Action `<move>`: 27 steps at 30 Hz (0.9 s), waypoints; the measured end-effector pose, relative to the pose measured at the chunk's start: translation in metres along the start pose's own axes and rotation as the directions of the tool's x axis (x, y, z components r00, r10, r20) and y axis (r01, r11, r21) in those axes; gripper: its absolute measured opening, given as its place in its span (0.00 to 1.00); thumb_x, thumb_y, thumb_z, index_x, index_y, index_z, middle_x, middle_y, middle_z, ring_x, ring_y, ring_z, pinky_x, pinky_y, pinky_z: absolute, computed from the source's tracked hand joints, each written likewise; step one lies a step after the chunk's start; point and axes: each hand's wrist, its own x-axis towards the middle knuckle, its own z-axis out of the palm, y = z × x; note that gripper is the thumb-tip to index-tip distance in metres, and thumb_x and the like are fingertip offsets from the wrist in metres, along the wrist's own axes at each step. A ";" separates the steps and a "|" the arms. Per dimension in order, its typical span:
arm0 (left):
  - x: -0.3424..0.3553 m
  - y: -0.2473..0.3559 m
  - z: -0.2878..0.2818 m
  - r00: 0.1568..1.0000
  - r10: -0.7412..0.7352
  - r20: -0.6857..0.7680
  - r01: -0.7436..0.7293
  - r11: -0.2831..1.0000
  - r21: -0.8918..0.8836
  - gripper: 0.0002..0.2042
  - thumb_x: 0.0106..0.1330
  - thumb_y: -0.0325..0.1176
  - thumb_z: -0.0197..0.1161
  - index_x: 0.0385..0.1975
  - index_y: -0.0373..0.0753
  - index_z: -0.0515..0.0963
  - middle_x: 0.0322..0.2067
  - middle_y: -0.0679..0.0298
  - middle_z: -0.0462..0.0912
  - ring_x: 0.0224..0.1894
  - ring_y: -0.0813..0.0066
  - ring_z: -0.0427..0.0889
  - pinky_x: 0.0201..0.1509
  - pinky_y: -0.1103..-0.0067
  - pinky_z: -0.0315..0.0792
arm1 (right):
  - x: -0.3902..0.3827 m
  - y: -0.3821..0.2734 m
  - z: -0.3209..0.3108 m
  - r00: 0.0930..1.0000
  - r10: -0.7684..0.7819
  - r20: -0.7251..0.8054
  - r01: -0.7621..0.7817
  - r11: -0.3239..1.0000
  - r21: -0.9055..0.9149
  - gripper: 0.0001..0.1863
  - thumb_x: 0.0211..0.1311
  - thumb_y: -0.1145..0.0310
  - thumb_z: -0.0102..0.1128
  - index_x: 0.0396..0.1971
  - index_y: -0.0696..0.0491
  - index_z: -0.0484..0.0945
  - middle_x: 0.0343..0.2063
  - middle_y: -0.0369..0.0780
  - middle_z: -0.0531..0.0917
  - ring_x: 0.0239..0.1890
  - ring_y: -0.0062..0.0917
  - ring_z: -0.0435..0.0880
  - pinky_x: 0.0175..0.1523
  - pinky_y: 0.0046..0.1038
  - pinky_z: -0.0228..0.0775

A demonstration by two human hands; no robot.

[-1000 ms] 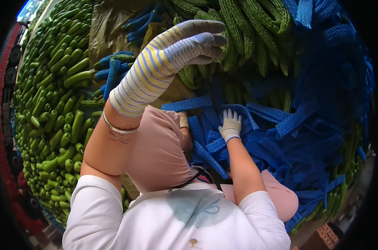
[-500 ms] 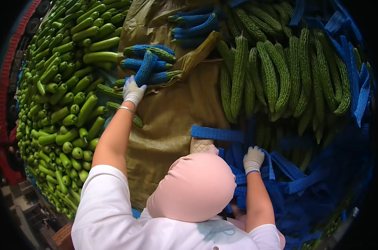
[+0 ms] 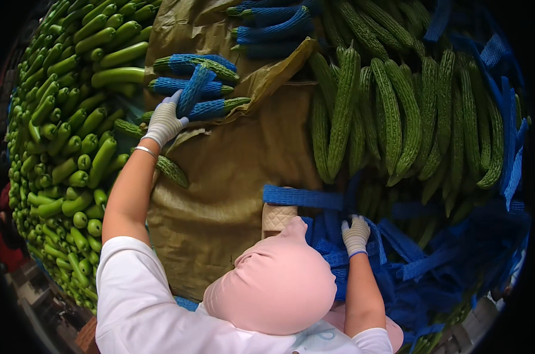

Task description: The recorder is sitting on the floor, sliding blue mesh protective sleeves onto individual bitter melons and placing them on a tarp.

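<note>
My left hand (image 3: 166, 121), in a white ribbed glove, grips the lower end of a blue mesh sleeve (image 3: 195, 91). The sleeve lies slanted across several bitter gourds (image 3: 223, 69) partly dressed in the same blue netting; whether a gourd fills it I cannot tell. Beneath my left wrist lies a bare bitter gourd (image 3: 172, 171). My right hand (image 3: 356, 235), gloved alike, rests at a heap of loose blue mesh sleeves (image 3: 406, 242), its fingers somewhat apart and their tips partly hidden. One flat blue sleeve (image 3: 303, 196) stretches out just beyond it to the left.
Pale green, smooth long vegetables (image 3: 72, 147) are piled along the left. Bare bitter gourds (image 3: 397, 112) hang in a thick stack at the right. Brown sheeting (image 3: 238, 159) spreads between them. More sleeved gourds (image 3: 273, 26) lie at the far middle. Pink cloth (image 3: 273, 280) covers the lower middle.
The view has shifted, so most things on the left sit farther left. My left hand stays at the slanted sleeve. My right hand's fingers have spread slightly at the heap.
</note>
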 end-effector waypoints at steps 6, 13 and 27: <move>0.012 0.083 -0.050 0.945 0.326 0.014 -0.312 0.889 0.336 0.39 0.46 0.37 0.70 0.63 0.50 0.63 0.42 0.57 0.73 0.47 0.58 0.73 0.52 0.66 0.68 | -0.001 0.004 -0.001 1.000 0.013 -0.004 -0.012 0.997 0.072 0.16 0.51 0.59 0.60 0.38 0.50 0.81 0.42 0.46 0.79 0.45 0.41 0.78 0.51 0.41 0.68; 0.089 0.150 -0.036 0.896 0.417 -0.153 -0.357 0.881 0.311 0.37 0.48 0.37 0.69 0.62 0.53 0.64 0.43 0.58 0.73 0.49 0.59 0.72 0.54 0.66 0.66 | -0.006 0.008 0.009 1.000 0.017 0.004 -0.017 0.988 0.155 0.17 0.52 0.60 0.62 0.41 0.52 0.79 0.45 0.49 0.79 0.48 0.44 0.77 0.55 0.39 0.68; -0.022 0.177 0.058 0.832 0.256 -0.492 -0.468 0.800 -0.375 0.24 0.57 0.28 0.59 0.57 0.39 0.68 0.56 0.49 0.68 0.59 0.50 0.66 0.64 0.64 0.59 | 0.025 -0.049 -0.023 0.954 0.255 0.160 -0.299 0.864 0.405 0.47 0.47 0.48 0.65 0.64 0.56 0.57 0.60 0.54 0.65 0.60 0.46 0.68 0.62 0.39 0.64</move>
